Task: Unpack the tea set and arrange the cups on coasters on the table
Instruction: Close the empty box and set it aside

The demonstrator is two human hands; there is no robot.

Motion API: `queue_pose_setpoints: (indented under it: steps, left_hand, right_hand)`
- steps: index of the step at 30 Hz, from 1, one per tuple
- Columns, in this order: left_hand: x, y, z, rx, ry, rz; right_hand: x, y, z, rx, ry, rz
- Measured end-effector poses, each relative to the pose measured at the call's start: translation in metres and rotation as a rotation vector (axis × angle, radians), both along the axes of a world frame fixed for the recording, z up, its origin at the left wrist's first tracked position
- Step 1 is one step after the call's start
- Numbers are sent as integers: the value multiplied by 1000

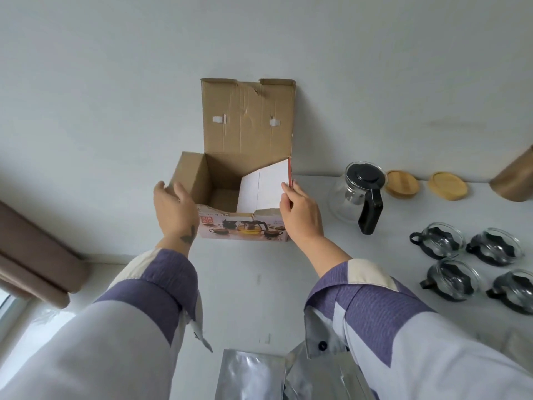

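An open cardboard tea-set box (219,180) stands on the white table (253,284), its lid flap up against the wall. Inside it leans a white card insert (262,189). My left hand (173,206) rests against the box's left side flap with relaxed fingers. My right hand (300,212) grips the box's right edge near the red side flap. To the right stand a glass teapot (357,194) with black lid and handle, two wooden coasters (402,184) (447,186), and several glass cups (438,241) with black holders.
Silver foil bags (253,376) lie at the table's near edge. A brown cylinder (516,180) stands at the far right. Brown curtain (34,255) and a window sit at the left, past the table's left edge.
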State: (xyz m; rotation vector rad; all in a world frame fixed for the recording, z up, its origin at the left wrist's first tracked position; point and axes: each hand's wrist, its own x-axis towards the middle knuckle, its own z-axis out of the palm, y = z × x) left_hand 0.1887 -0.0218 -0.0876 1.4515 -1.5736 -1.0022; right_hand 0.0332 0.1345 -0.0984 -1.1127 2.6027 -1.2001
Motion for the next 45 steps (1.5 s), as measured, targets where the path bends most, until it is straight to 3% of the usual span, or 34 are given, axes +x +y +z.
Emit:
queue_pose_setpoints:
  steps: [2, 4, 6, 9, 12, 19, 24, 32, 34, 40, 45]
  left_hand:
    - [-1, 4, 10, -247, 27, 14]
    - [-8, 8, 18, -349, 37, -75]
    - [-19, 10, 20, -336, -86, -200]
    - [-27, 8, 14, -262, -473, -390]
    - [-24, 4, 5, -303, -707, -475]
    - [-24, 4, -6, -380, -822, -452]
    - [-25, 4, -8, -392, -827, -429]
    - [-25, 6, -8, -395, -778, -439]
    - [-24, 7, -4, -367, -716, -429]
    - [-17, 12, 8, -214, -296, -361]
    - [9, 16, 4, -370, -297, -351]
  right_hand:
    - [1, -2, -1, -16, 16, -14]
    - [1, -2, -1, -30, 31, -24]
    - [1, -2, -2, -45, 35, -29]
    - [-2, -4, -2, -86, 12, -57]
    - [-11, -20, 7, -128, -89, -103]
    - [-62, -79, 56, -55, -487, -165]
    - [-77, -99, 69, -163, -547, -216]
    - [-67, -86, 81, -305, -143, -213]
    - [-58, -73, 78, -345, -35, -198]
    - [-27, -27, 55, -332, 188, -112]
    - [-15, -5, 40, -243, 100, 54]
